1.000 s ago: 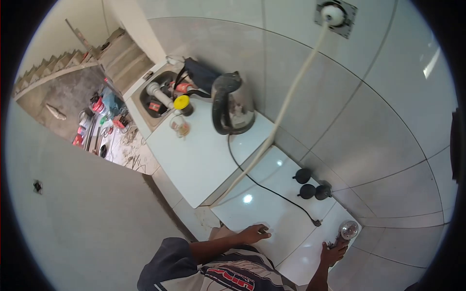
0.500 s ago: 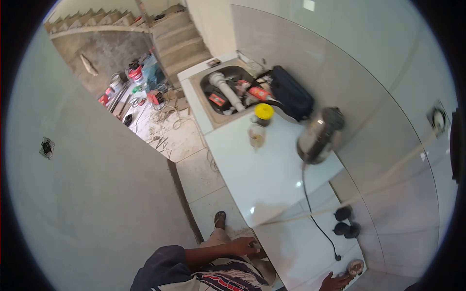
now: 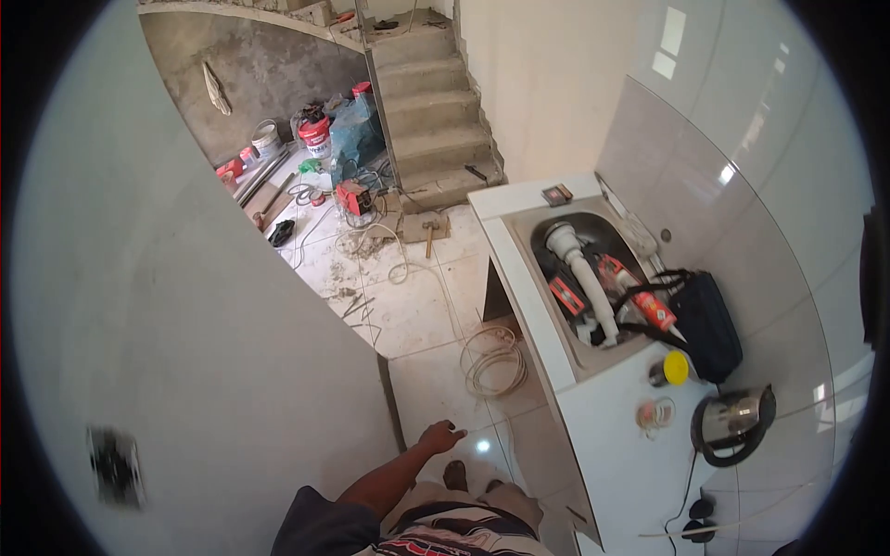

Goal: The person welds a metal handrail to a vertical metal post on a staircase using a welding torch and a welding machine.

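Observation:
My left hand hangs over the tiled floor in front of my body, fingers loosely apart and nothing visible in them. My right hand is out of view. On the white counter to the right stand an electric kettle, a glass jar and a small container with a yellow lid. A sink in the counter holds a white plastic pipe and a red sealant tube. Beside it lies a dark bag.
A coiled hose or cable lies on the floor by the counter. Further off are a hammer, a red machine, buckets and concrete stairs. A grey wall runs along the left.
The view has swung, bringing the stairs and floor nearer the middle. My left hand has moved away from the counter edge and opened out. My right hand has left the view.

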Demonstrator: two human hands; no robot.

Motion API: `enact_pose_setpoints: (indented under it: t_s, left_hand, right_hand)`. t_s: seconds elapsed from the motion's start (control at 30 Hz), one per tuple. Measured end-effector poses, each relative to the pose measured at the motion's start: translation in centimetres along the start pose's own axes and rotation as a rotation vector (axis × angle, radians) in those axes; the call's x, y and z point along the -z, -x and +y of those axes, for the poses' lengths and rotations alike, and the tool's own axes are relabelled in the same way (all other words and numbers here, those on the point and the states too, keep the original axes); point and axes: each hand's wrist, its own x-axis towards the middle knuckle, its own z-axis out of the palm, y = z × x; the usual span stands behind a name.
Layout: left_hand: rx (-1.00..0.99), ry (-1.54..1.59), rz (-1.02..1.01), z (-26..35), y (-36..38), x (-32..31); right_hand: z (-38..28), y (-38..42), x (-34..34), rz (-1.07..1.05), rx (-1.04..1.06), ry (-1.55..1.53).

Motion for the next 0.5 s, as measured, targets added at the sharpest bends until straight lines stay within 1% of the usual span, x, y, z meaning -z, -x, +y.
enact_pose_setpoints:
  t_s: [0.03, 0.1, 0.17, 0.23, 0.27, 0.33, 0.4, 0.47, 0.5]
  left_hand:
    - [0.035, 0.055, 0.089, -0.5, -1.8, 2.1]
    - [0.027, 0.111, 0.082, -0.8, -5.1, 6.1]
    - [0.026, 0.171, 0.078, -1.2, -8.2, 9.3]
    - [-0.007, 0.232, 0.074, -1.9, -11.7, 12.7]
    - [-0.007, 0.232, 0.079, -3.1, -13.9, 13.8]
    - [-0.002, 0.135, 0.101, -5.5, -18.4, 16.4]
    - [0.019, 0.188, 0.119, -7.6, -20.9, 20.2]
    - [0.176, 0.084, 0.164, -11.1, -23.4, 23.6]
    - [0.259, 0.104, 0.098, -12.0, -23.0, 26.1]
  right_hand:
    - [-4.8, -1.2, 0.6, -0.04, 0.072, -0.006]
    - [-13.4, -3.5, 1.8, -0.112, 0.188, -0.017]
    - [-21.0, -5.8, 2.7, -0.171, 0.26, -0.013]
    - [-28.4, -8.0, 3.3, -0.226, 0.298, -0.003]
    - [-31.9, -9.2, 3.5, -0.253, 0.309, 0.006]
    - [-38.8, -11.5, 4.2, -0.3, 0.317, 0.021]
    - [-44.8, -14.0, 4.8, -0.345, 0.303, 0.059]
    - [-50.9, -15.9, 5.9, -0.388, 0.279, 0.09]
    - [-53.5, -16.5, 6.6, -0.408, 0.262, 0.098]
